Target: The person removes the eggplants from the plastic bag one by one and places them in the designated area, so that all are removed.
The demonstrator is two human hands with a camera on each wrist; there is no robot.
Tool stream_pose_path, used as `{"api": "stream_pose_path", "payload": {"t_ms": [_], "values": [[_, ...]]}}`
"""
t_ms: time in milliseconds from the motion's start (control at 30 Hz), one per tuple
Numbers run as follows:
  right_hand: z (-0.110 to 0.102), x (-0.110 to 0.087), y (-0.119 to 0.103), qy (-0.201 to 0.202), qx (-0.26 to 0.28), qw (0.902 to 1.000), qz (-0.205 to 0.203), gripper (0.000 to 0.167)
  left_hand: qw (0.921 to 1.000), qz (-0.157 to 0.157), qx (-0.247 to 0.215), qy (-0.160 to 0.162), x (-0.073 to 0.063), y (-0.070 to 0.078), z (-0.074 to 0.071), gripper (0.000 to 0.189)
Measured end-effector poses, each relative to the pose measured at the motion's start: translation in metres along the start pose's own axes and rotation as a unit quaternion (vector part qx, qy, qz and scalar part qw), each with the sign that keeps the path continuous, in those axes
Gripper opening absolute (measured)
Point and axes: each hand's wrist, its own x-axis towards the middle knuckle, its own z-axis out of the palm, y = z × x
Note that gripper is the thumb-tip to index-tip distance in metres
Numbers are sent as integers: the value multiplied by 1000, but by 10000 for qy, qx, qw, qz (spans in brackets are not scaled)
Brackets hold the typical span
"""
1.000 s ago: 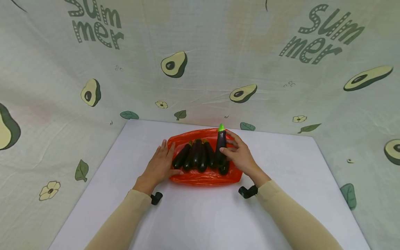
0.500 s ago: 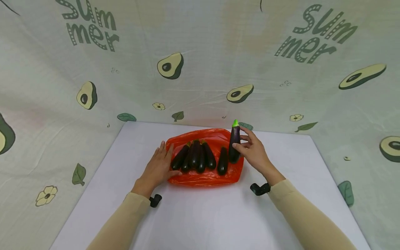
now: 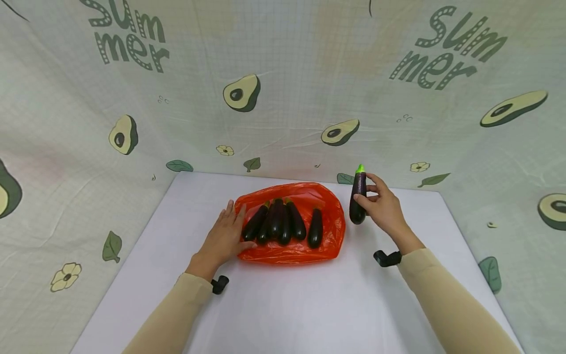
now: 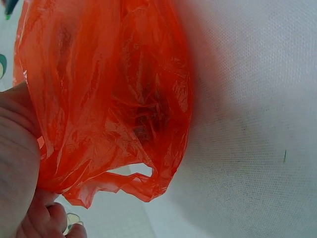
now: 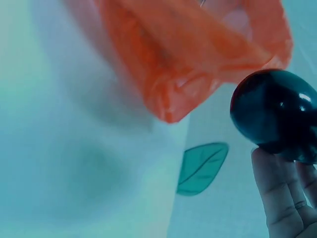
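A glossy dark eggplant (image 3: pixel 357 199) with a bright green stem end stands nearly upright, held between the thumb and fingers of my right hand (image 3: pixel 385 209). It is to the right of a red plastic bag (image 3: pixel 283 254), and its rounded bottom shows close up in the right wrist view. Several more eggplants (image 3: pixel 276 221) lie in the bag, most bunched at the left, with a single eggplant (image 3: pixel 315 228) apart at the right. My left hand (image 3: pixel 223 236) rests at the bag's left edge, fingers spread and thumb over the rim. In the left wrist view the red plastic partly hides this hand.
A white-covered table (image 3: pixel 283 305) lies under the bag. Behind and beside it hangs pale cloth (image 3: pixel 283 59) printed with avocados, leaves and lettering. Small black cameras (image 3: pixel 387 258) are strapped at the wrists.
My right hand has carried the eggplant from over the bag's right part out to the right, past its edge. The eggplant beneath is now uncovered. My left hand has stayed at the bag.
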Motion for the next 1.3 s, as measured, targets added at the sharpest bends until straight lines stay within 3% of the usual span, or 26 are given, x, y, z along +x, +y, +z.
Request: {"api": "stream_pose_path", "payload": {"t_ms": [433,967,1300], "values": [[15,11,36,-237,-144,9987,435,80,9999,-99,-26,-49,0,-1,3,118],[37,20,58,-679,-371,9933,858,81,9999,-11,76,-71,-3,-2,2,115],[46,23,65,-745,-621,9919,816,81,9999,-38,118,-99,-3,-1,1,115]]}}
